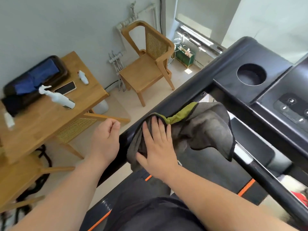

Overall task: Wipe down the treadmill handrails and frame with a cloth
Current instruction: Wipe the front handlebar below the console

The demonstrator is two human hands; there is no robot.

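Pale flooring and a light wall surround a black treadmill whose left handrail (pixel 181 104) runs diagonally from 7 o'clock toward 1 o'clock. Nearest the camera, at 6 o'clock, two bare forearms are extended. The right hand (pixel 156 147) is laid flat on a grey cloth (pixel 200 129) with a green edge, its fingers (pixel 160 129) spread and pressed onto the fabric; the cloth is draped over the handrail near the centre, its loose end hanging toward 3 o'clock. The left hand (pixel 105 139) is held just beside the handrail at 9 o'clock, fingers loosely curled on nothing, apart from the cloth. Further off, at 2 o'clock, the console (pixel 275 97) with a round cup holder (pixel 251 74) and buttons is seen. At 9 o'clock a wooden table (pixel 50 114) carries a white spray bottle (pixel 57 97), a phone (pixel 65 88) and a dark tray (pixel 35 80). Farthest, at 12 o'clock, a wooden cane-backed chair (pixel 148 64) is set against the wall.
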